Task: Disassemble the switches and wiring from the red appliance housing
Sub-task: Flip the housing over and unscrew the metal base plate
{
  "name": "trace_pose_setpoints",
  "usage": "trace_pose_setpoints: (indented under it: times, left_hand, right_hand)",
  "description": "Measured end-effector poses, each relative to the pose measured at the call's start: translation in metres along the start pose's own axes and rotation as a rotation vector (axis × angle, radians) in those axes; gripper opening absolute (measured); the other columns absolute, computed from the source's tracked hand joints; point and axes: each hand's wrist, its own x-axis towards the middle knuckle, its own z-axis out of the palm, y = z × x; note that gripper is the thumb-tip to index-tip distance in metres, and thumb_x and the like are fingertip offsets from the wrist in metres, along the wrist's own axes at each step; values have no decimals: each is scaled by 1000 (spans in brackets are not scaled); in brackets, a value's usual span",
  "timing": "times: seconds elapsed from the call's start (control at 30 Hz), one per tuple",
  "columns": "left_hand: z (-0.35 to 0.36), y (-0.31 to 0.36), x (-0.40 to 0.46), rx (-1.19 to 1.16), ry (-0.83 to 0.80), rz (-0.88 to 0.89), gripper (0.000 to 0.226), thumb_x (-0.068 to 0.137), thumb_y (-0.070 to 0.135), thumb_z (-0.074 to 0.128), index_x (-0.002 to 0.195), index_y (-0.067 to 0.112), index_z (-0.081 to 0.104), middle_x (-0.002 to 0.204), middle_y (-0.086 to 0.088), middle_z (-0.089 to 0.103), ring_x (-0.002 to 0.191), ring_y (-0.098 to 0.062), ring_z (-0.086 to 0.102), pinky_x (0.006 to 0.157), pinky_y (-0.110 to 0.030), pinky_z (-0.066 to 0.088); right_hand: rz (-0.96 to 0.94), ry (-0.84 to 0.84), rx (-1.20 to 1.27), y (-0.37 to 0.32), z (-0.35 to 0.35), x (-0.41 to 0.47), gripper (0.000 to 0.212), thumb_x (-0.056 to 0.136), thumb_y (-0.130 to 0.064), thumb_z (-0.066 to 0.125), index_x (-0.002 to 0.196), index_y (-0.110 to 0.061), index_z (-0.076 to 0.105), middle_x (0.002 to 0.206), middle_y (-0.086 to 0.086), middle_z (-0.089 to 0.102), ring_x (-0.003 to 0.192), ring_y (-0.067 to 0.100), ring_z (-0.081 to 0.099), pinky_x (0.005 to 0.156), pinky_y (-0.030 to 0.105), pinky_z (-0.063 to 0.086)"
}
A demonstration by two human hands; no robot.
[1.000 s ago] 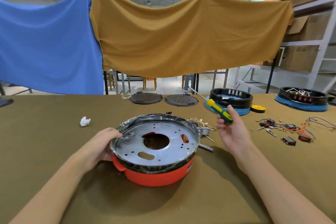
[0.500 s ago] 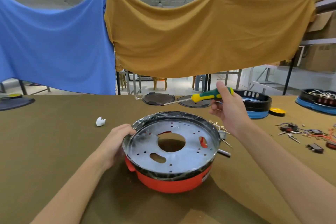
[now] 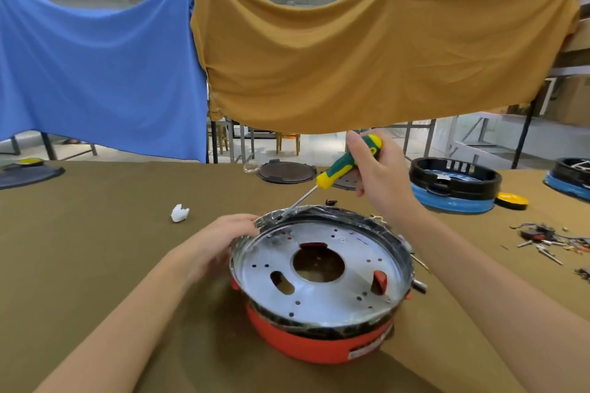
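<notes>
I see the red appliance housing upside down on the olive-covered table, near the front edge at centre. Its perforated silver base plate faces up and tilts toward me.

My right hand grips the green-and-yellow screwdriver by the handle, fingers wrapped around it. The tool's long axis runs diagonally, handle up and right, shaft down and left. The tip meets the far-left rim of the housing; the exact contact point is too small for me to resolve.

My left hand holds the left rim, fingers curled over the edge, fingertips just beside the tip.

The housing interior is hidden beneath the plate. Loose switches and wires lie at right, partly cut off by the frame.
</notes>
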Motion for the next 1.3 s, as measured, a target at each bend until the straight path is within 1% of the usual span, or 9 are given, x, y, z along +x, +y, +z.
trace_pose_setpoints:
  times: [0.1,0.23,0.43,0.57,0.7,0.87,1.0,1.13,1.3]
  left_hand:
    - [5,-10,2,-112,27,-29,32,82,-4,50,105,2,71,102,-26,72,81,-29,71,77,-36,54]
    - [9,-10,5,-241,49,-63,27,83,-8,46,104,-13,62,94,-32,66,78,-32,64,74,-38,50]
    - [14,-15,7,-315,118,-79,21,83,-5,45,94,6,60,87,-22,58,79,-30,55,67,-35,41]
    - [14,-16,10,-285,153,-78,13,82,-4,47,85,6,55,70,-15,58,59,-25,55,58,-31,38]
    - [14,-16,5,-295,114,-65,18,80,-1,47,92,10,55,88,-18,53,79,-32,48,63,-34,36]
    - [15,-15,2,-273,89,-41,17,79,1,48,93,8,54,94,-20,50,81,-39,41,67,-43,30]
    - [14,-17,4,-285,79,-45,18,78,3,49,95,9,54,96,-19,50,83,-39,41,77,-47,27]
    - [14,-17,6,-278,79,-34,15,78,2,48,91,9,51,93,-18,48,81,-38,40,65,-41,30]
    - [14,-16,6,-269,81,-28,14,77,2,49,90,10,51,93,-16,48,80,-36,39,60,-38,30]
  right_hand:
    - [-95,-13,-60,5,13,12,31,99,-40,56,90,-10,50,63,-1,46,46,8,42,42,19,38]
    - [-177,-53,-122,6,34,29,39,99,-37,56,84,-2,49,60,-13,39,53,5,35,49,15,33]
    - [-231,-88,-185,8,51,34,39,99,-37,56,78,-5,47,62,-4,37,51,4,31,50,18,33]
    - [-221,-95,-223,4,51,33,35,99,-35,56,73,-15,41,60,-8,34,50,5,30,48,17,31]
    - [-210,-93,-228,1,53,34,35,99,-34,56,73,-15,41,61,-6,34,50,4,29,48,16,31]
    - [-219,-122,-272,0,57,34,40,99,-36,55,79,-3,48,62,-3,36,52,6,30,49,20,31]
    - [-227,-138,-282,-4,58,37,37,100,-36,55,79,-7,46,61,-4,34,50,6,31,47,16,30]
    - [-216,-143,-293,-4,57,38,40,100,-36,55,79,-3,47,62,-2,34,51,6,29,48,16,30]
    - [-215,-169,-326,-8,58,38,35,100,-36,54,76,-13,43,60,-5,35,47,4,31,47,15,30]
